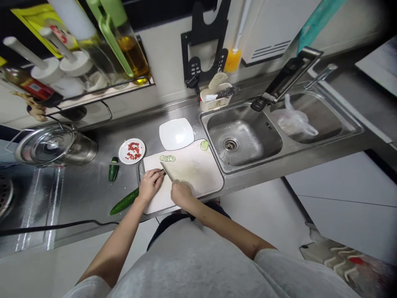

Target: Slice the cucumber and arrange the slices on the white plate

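Over the cutting board (201,178), we are gripping a knife (168,170) in our right hand (181,193), while our left hand (150,185) is holding down a cucumber (125,201) (one end is reaching out over the table (83,194)); cut slices (168,158) are lying by the blade tip.

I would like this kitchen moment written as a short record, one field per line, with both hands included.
Left hand: holding the long cucumber
Right hand: gripping the knife
Cutting board: under both hands; thin slices near its far edge
Left of board: cut cucumber piece; round plate with red bits
Beyond board: white square plate
Right of board: double sink
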The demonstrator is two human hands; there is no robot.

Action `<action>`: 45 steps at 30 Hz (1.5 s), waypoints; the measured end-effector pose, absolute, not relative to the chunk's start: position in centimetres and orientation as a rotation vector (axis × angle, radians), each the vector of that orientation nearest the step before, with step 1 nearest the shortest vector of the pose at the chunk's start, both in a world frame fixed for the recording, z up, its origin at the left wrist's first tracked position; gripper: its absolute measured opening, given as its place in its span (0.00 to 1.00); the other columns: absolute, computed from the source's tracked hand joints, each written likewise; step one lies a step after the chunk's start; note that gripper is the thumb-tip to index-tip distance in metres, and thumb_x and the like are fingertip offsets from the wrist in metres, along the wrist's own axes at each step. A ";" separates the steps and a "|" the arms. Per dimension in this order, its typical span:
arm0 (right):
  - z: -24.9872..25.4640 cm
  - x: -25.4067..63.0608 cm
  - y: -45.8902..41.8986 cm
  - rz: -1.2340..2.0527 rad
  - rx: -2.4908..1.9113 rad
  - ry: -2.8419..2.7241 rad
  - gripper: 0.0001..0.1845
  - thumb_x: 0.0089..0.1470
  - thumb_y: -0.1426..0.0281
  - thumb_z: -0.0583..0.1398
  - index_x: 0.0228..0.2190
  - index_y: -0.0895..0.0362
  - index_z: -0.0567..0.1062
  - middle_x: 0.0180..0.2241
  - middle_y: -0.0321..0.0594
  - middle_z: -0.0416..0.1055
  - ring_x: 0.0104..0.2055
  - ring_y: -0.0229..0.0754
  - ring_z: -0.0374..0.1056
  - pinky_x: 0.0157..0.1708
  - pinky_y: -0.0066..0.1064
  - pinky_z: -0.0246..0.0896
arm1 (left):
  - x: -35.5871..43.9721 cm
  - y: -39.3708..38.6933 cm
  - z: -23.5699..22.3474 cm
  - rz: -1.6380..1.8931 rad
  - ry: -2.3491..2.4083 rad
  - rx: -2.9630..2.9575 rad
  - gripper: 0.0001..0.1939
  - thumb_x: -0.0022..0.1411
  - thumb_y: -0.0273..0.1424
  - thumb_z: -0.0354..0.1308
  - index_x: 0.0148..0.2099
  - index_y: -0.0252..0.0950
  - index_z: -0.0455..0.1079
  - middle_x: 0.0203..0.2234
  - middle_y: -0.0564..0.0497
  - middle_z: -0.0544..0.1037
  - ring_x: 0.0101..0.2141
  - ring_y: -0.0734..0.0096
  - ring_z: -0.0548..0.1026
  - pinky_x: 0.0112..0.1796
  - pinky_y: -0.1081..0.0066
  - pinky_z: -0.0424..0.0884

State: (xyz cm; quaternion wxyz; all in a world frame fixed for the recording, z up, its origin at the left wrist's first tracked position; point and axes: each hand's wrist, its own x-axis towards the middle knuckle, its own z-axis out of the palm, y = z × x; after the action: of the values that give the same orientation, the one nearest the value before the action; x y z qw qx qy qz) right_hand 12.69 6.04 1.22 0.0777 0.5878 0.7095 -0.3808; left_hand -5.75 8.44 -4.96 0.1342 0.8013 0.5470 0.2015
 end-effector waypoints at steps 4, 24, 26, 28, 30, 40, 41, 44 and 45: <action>1.9 13.8 6.0 -1.094 1.759 2.140 0.15 0.59 0.75 0.51 0.44 0.61 0.73 0.40 0.52 0.76 0.46 0.47 0.73 0.39 0.31 0.64 | -5.5 8.3 -4.7 0.603 1.610 2.288 0.13 0.67 0.36 0.50 0.48 0.42 0.73 0.44 0.48 0.78 0.45 0.64 0.74 0.49 0.62 0.69; 0.6 23.0 5.2 -0.321 1.922 2.389 0.23 0.59 0.71 0.54 0.56 0.57 0.67 0.38 0.49 0.71 0.43 0.48 0.61 0.44 0.38 0.47 | -1.7 11.0 -1.4 0.676 1.584 2.069 0.18 0.63 0.45 0.52 0.48 0.43 0.75 0.45 0.47 0.79 0.47 0.59 0.73 0.48 0.58 0.66; 0.5 23.1 5.2 -0.311 1.902 2.417 0.23 0.59 0.71 0.54 0.56 0.57 0.68 0.38 0.49 0.71 0.42 0.48 0.61 0.44 0.38 0.46 | -0.6 11.0 -0.5 0.536 1.557 2.133 0.17 0.62 0.45 0.54 0.47 0.45 0.75 0.45 0.48 0.79 0.48 0.56 0.72 0.48 0.56 0.64; 0.4 23.1 5.0 -0.308 1.882 2.439 0.23 0.59 0.69 0.55 0.56 0.57 0.68 0.38 0.48 0.71 0.42 0.48 0.61 0.44 0.38 0.46 | 0.3 10.8 -0.1 0.431 1.552 2.136 0.14 0.61 0.43 0.56 0.43 0.45 0.77 0.43 0.48 0.79 0.47 0.55 0.72 0.47 0.56 0.62; 0.2 23.2 4.8 -0.304 1.867 2.449 0.23 0.59 0.68 0.56 0.56 0.57 0.68 0.38 0.47 0.72 0.42 0.47 0.61 0.44 0.37 0.46 | 0.8 10.7 0.0 0.374 1.548 2.102 0.11 0.59 0.41 0.57 0.39 0.44 0.77 0.39 0.49 0.79 0.44 0.56 0.73 0.46 0.57 0.61; -0.6 24.6 3.6 -0.283 1.889 2.371 0.23 0.56 0.70 0.60 0.54 0.55 0.69 0.38 0.44 0.73 0.43 0.46 0.64 0.45 0.36 0.47 | 1.3 12.4 -1.3 0.460 1.710 1.885 0.06 0.59 0.35 0.56 0.34 0.41 0.74 0.32 0.52 0.80 0.37 0.63 0.75 0.42 0.63 0.61; -0.6 24.7 3.5 -0.282 1.898 2.360 0.23 0.56 0.70 0.60 0.54 0.55 0.69 0.38 0.44 0.73 0.43 0.45 0.65 0.45 0.36 0.47 | 1.4 12.9 -1.5 0.473 1.734 1.879 0.06 0.59 0.35 0.56 0.34 0.41 0.74 0.31 0.52 0.80 0.37 0.63 0.75 0.42 0.62 0.60; -0.6 25.1 3.3 -0.294 1.929 2.332 0.22 0.56 0.71 0.59 0.53 0.54 0.69 0.39 0.44 0.74 0.43 0.45 0.65 0.45 0.35 0.47 | 2.0 14.3 -2.0 0.465 1.786 1.891 0.06 0.60 0.34 0.55 0.34 0.41 0.74 0.32 0.50 0.80 0.39 0.60 0.75 0.43 0.60 0.59; -0.5 25.1 3.2 -0.299 1.939 2.325 0.22 0.56 0.71 0.59 0.53 0.54 0.70 0.39 0.44 0.74 0.44 0.45 0.65 0.45 0.35 0.47 | 2.1 14.7 -2.2 0.456 1.803 1.895 0.06 0.60 0.34 0.55 0.34 0.41 0.73 0.32 0.50 0.80 0.40 0.59 0.75 0.44 0.60 0.59</action>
State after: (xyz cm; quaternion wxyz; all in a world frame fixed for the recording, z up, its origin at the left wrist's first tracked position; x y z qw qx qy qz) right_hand 25.13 3.19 -0.54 0.0498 0.6365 0.7634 -0.0980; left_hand 2.13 14.69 -2.24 0.2407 0.6927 0.6591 0.1668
